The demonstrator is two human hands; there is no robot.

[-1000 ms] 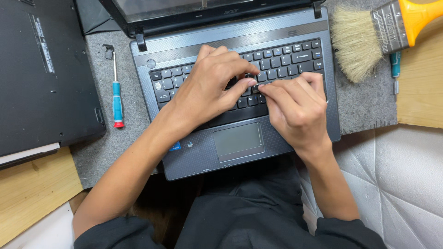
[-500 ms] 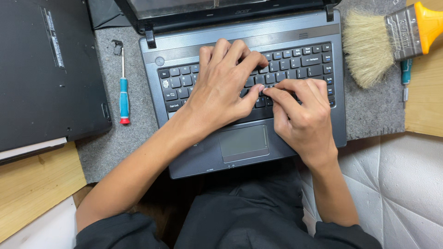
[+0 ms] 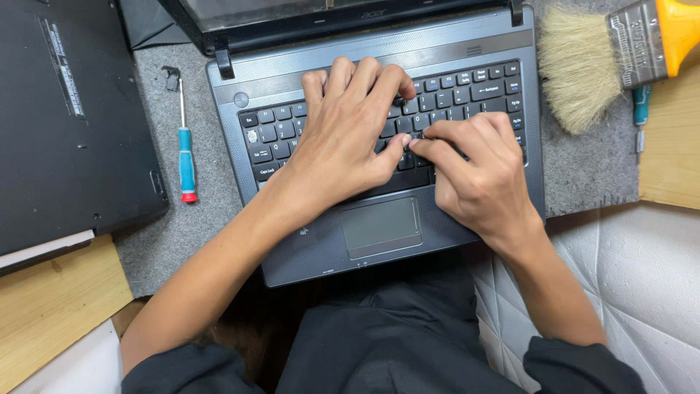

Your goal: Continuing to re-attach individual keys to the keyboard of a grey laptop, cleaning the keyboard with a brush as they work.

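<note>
Both our hands rest on the grey laptop keyboard: left hand flat, fingers together; right hand pinching a key.

Screwdriver left of laptop; brush right.

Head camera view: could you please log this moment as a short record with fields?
surface: grey felt mat on a wooden bench
main item: open grey laptop
left hand: spread flat on the keyboard, empty
right hand: fingertips bent onto the middle keys, beside the left thumb
left of laptop: small screwdriver with blue handle, then a second dark laptop lying closed
upper right: paintbrush, pale bristles, orange handle
</note>
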